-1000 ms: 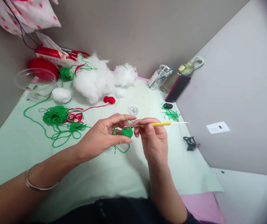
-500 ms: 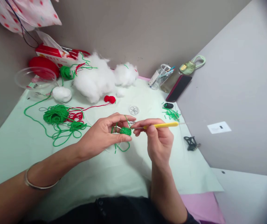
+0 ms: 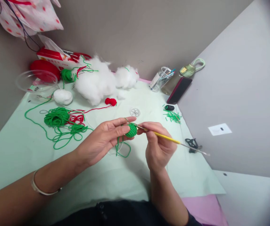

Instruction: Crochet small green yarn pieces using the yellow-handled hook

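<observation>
My left hand (image 3: pixel 110 133) pinches a small green crochet piece (image 3: pixel 131 130) between thumb and fingers. A strand of green yarn passes over its raised index finger, and loose green yarn (image 3: pixel 128 150) dangles below. My right hand (image 3: pixel 159 142) grips a yellow-handled crochet hook (image 3: pixel 165 137) like a pencil. The hook's thin metal tip reaches the upper edge of the green piece; whether it is inside a stitch I cannot tell. Its far metal end points down to the right. A tangled hank of green yarn (image 3: pixel 57 116) lies left of my hands.
White stuffing (image 3: pixel 93 81), a white yarn ball (image 3: pixel 63 96) and a small red crochet piece (image 3: pixel 110 101) lie toward the back. At right are a phone (image 3: pixel 179 91), a bottle (image 3: pixel 189 70), a pen cup (image 3: pixel 160 78), green yarn scraps (image 3: pixel 173 116) and a black claw clip (image 3: pixel 192 145).
My right hand has tilted the hook, so its rear end now points lower right. The green piece has turned in my left hand, whose thumb has moved up onto its side.
</observation>
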`<state>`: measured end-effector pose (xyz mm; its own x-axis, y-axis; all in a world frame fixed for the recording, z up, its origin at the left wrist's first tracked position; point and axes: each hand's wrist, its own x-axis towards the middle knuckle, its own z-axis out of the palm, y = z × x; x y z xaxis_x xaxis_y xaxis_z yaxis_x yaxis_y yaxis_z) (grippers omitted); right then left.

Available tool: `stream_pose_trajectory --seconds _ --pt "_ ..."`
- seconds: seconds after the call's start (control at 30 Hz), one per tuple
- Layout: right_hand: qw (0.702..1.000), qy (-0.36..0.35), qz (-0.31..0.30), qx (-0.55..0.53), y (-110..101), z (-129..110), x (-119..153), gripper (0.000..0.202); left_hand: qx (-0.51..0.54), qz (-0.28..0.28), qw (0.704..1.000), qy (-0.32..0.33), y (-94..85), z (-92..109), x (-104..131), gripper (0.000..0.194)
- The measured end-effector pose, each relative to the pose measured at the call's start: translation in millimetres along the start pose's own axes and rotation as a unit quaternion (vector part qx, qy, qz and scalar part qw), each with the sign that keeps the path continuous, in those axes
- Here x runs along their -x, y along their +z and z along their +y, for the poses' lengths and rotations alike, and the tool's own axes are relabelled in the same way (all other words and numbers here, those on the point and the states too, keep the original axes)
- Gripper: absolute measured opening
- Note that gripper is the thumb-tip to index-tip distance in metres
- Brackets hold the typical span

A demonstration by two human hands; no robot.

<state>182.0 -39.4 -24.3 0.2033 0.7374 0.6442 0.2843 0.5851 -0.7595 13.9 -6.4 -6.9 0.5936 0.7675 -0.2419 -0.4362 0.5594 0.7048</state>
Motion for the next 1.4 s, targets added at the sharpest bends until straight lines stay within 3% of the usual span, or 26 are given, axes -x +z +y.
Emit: stream_pose_trajectory --seconds 0.17,0.3,0.47,0.6,0.73,0.8,1.0,1.1,1.23,1.3,1.4 --pt "0.983 0.141 0.033 -0.111 -3.9 2.1 -4.4 0.013 -0.052 0.006 0.999 0.014 -4.8 6.2 -2.2 0.037" --pt "0.967 0.192 0.039 -0.165 -5.5 3.1 -6.8 0.013 -0.072 0.003 0.997 0.028 -7.8 7.6 -3.4 0.029" --pt "0.976 0.161 0.02 -0.146 -5.3 1.2 -6.3 0.012 -0.092 -0.006 0.995 0.042 -9.3 7.0 -3.9 0.026" --pt "0.999 0.05 0.003 -0.015 0.2 -0.8 1.0 0.017 -0.07 0.013 0.996 0.052 -7.9 -0.5 -5.2 0.027" --pt "0.996 -0.044 0.006 0.073 6.7 -1.5 8.5 0.026 -0.086 0.049 0.991 0.092 -7.2 -7.3 -5.5 0.031" --pt "0.998 -0.031 0.011 0.058 8.0 -1.8 9.0 0.025 -0.118 0.058 0.985 0.113 -7.4 -7.3 -4.5 0.036" --pt "0.979 0.146 0.061 -0.132 5.8 0.4 2.9 0.012 -0.126 0.052 0.985 0.104 -7.8 0.5 -2.2 0.037" --pt "0.977 0.15 0.07 -0.135 4.3 2.1 -0.1 0.011 -0.097 0.033 0.993 0.06 -7.4 3.0 -2.5 0.033" --pt "0.978 0.127 0.132 -0.101 -0.2 2.1 -7.3 0.012 -0.068 0.016 0.998 -0.002 -6.3 2.2 -1.9 0.035" --pt "0.975 0.129 0.147 -0.108 -2.6 1.6 -10.4 0.013 -0.059 0.009 0.998 -0.013 -5.8 0.8 -1.9 0.034" --pt "0.975 0.147 0.121 -0.116 -4.1 0.5 -10.5 0.015 -0.04 0.005 0.999 0.0 -5.3 -0.3 -2.6 0.024"
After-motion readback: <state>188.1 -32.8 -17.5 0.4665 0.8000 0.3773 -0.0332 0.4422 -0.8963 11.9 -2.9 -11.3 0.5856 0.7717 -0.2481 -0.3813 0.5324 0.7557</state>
